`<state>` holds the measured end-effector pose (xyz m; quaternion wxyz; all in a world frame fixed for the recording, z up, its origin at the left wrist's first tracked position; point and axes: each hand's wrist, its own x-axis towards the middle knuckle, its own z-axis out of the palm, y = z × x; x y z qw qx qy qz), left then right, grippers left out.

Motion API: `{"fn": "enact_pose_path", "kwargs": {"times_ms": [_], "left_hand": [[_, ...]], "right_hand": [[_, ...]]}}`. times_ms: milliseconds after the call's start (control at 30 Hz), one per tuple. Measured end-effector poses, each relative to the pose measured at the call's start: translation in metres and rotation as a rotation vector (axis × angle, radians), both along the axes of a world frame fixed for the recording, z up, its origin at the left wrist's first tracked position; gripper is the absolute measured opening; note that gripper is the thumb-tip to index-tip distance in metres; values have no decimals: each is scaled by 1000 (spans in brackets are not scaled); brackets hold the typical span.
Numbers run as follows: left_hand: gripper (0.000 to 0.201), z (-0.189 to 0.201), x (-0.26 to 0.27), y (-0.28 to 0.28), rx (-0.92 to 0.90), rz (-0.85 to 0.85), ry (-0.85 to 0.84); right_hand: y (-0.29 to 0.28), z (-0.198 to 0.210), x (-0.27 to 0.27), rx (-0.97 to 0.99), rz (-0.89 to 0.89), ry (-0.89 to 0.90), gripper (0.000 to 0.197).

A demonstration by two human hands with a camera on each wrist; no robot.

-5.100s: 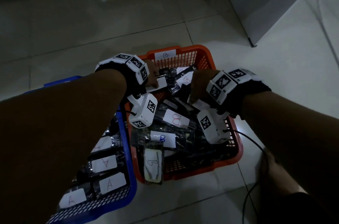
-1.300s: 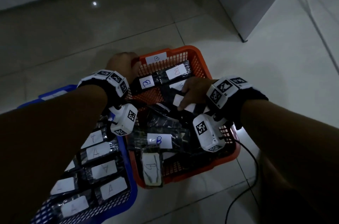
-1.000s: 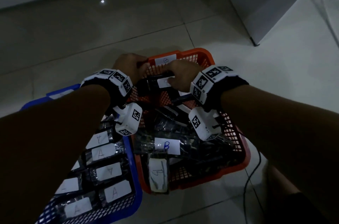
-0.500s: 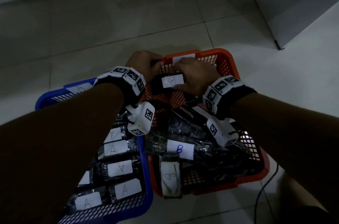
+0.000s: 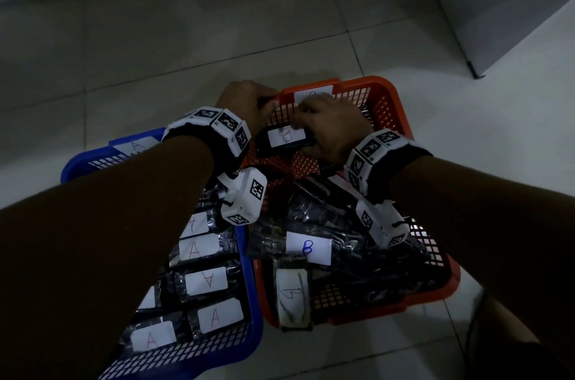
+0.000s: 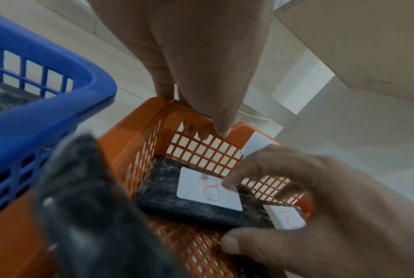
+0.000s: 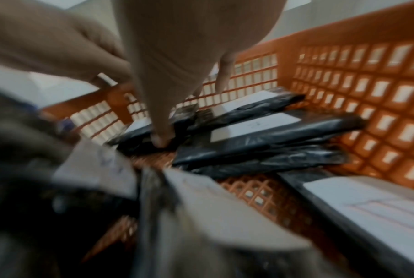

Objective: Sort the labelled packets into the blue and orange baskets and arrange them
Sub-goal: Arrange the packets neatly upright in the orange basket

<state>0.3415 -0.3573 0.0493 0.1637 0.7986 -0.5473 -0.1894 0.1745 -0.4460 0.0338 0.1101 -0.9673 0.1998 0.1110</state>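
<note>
B packet (image 5: 286,137) flat at orange basket (image 5: 392,105) far end, pinched by right hand (image 5: 329,130). Left hand (image 5: 245,105) gripping rim alongside. Arranging step. Next: square against wall, release.

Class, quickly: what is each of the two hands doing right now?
Left hand: grips the far rim of the orange basket.
Right hand: fingers curled round a black packet labelled B, at the basket's far end.
</note>
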Motion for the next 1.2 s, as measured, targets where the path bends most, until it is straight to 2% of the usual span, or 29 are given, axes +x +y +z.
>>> {"fn": "enact_pose_path", "kwargs": {"times_ms": [300,367,467,533,600,667,767,900,1067,1200], "left_hand": [[29,-2,-1,-1,18,22,7],[33,-3,-1,-2,36,35,-14],[45,2,-5,-5,-52,-2,-108],[42,12,-12,-7,-125,-88,-162],[40,18,-21,-11,-53,-210,-161],[42,18,-30,-14,134,-308,-185],[44,11,-36,-16,266,-352,-293],[48,7,-40,-20,305,-362,-362],[34,0,-43,-19,257,-355,-434],[36,-1,-43,-18,260,-383,-393]], "right_hand": [[-6,-1,-7,157,-83,-65,43],[-6,0,-11,170,-78,-81,49],[-9,-3,-23,158,-99,-174,57],[-15,-5,-31,153,-149,-183,57],[-21,-7,-37,146,-194,-114,51],[-25,-8,-38,135,-208,-48,47],[-26,-9,-38,125,-207,-13,48],[-30,-8,-40,106,-183,-6,49],[-32,-9,-42,94,-198,-13,49],[-31,-8,-40,100,-214,-7,47]]}}
